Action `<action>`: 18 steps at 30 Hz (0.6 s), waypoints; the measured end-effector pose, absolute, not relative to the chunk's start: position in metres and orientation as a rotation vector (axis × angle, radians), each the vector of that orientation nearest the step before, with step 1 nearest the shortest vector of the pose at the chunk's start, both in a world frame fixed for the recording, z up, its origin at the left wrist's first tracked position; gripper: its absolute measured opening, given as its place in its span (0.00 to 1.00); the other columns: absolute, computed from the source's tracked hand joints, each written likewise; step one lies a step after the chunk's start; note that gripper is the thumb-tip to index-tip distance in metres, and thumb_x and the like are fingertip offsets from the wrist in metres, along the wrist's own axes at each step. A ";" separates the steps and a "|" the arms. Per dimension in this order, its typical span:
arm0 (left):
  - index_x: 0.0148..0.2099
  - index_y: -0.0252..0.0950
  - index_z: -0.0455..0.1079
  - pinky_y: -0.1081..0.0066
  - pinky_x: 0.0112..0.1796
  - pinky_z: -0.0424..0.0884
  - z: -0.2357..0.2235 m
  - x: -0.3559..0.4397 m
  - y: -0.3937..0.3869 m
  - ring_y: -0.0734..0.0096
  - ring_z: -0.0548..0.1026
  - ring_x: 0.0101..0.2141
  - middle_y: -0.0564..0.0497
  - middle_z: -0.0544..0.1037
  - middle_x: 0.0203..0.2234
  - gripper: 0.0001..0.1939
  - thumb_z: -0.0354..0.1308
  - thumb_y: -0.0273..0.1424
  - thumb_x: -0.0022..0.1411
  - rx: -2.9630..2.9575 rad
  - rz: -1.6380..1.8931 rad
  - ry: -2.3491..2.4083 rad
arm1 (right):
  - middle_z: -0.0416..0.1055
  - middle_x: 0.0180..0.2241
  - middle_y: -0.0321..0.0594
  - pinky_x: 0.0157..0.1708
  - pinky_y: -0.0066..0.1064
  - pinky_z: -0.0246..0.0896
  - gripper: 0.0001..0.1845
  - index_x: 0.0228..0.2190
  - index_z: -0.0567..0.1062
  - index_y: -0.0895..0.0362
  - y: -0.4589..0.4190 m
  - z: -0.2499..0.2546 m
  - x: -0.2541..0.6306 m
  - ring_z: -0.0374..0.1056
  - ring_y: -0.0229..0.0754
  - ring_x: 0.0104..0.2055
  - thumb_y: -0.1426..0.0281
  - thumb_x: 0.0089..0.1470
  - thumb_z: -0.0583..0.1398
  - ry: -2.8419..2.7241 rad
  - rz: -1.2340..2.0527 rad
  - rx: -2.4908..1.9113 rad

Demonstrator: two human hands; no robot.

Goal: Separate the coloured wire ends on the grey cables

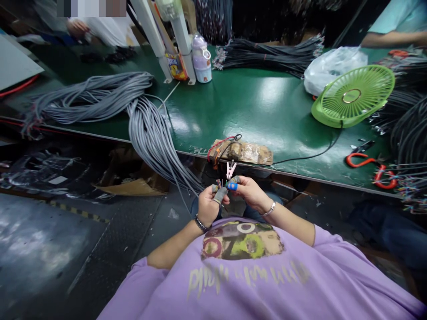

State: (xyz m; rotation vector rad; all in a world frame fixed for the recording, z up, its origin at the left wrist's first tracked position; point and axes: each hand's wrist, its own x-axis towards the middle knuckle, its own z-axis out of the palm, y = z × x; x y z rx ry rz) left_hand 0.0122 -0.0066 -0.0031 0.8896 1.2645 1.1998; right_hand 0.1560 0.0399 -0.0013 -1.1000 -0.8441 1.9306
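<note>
My left hand (209,205) is closed around the end of a grey cable, with its thumb and fingertip wrapped in grey tape. Fine coloured wires (219,182) fan out above that grip. Close against it, my right hand (252,192) pinches at the same wires, blue and grey wraps on its fingers; the exact contact is too small to make out. The grey cable bundle (153,133) hangs over the table edge down to my left hand. Just beyond my fingers, a pink clothes peg (231,170) stands at a wooden block (253,152) on the edge.
A green fan (353,95), a plastic bag (333,66) and orange-handled scissors (362,161) lie on the right of the green table (213,106). Behind are a lilac bottle (202,60) and black cables (267,55). Other people (400,24) sit across the table.
</note>
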 end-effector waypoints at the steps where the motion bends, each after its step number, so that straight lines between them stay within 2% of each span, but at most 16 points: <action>1: 0.30 0.34 0.68 0.76 0.23 0.70 -0.004 0.012 -0.007 0.76 0.72 0.18 0.55 0.74 0.18 0.12 0.62 0.38 0.57 0.866 1.221 1.262 | 0.68 0.21 0.32 0.24 0.24 0.56 0.18 0.23 0.74 0.60 0.039 -0.002 0.156 0.60 0.30 0.21 0.62 0.33 0.72 -0.850 1.923 -1.101; 5: 0.31 0.34 0.69 0.76 0.22 0.70 -0.005 0.012 -0.005 0.77 0.72 0.17 0.56 0.74 0.17 0.12 0.63 0.38 0.56 0.762 1.270 1.231 | 0.67 0.20 0.32 0.25 0.25 0.60 0.17 0.23 0.73 0.60 0.043 -0.010 0.161 0.59 0.30 0.21 0.61 0.37 0.70 -0.715 2.052 -1.040; 10: 0.30 0.33 0.69 0.77 0.20 0.70 0.001 0.016 0.001 0.78 0.71 0.17 0.56 0.73 0.16 0.12 0.64 0.38 0.54 0.704 1.273 1.187 | 0.71 0.26 0.38 0.27 0.27 0.64 0.24 0.29 0.74 0.59 0.065 -0.017 0.160 0.66 0.34 0.25 0.49 0.51 0.60 -0.408 2.210 -1.020; 13: 0.30 0.33 0.69 0.77 0.19 0.70 0.003 0.019 0.005 0.78 0.70 0.16 0.56 0.73 0.16 0.13 0.64 0.38 0.53 0.685 1.263 1.172 | 0.72 0.27 0.39 0.27 0.28 0.64 0.23 0.31 0.74 0.59 0.076 -0.016 0.153 0.66 0.34 0.25 0.50 0.54 0.58 -0.459 2.193 -0.979; 18: 0.30 0.33 0.69 0.77 0.19 0.70 0.000 0.022 0.009 0.78 0.69 0.16 0.56 0.73 0.16 0.14 0.65 0.39 0.52 0.682 1.235 1.180 | 0.72 0.27 0.38 0.28 0.26 0.63 0.20 0.31 0.75 0.59 0.079 -0.017 0.144 0.66 0.35 0.28 0.54 0.54 0.61 -0.452 2.120 -0.885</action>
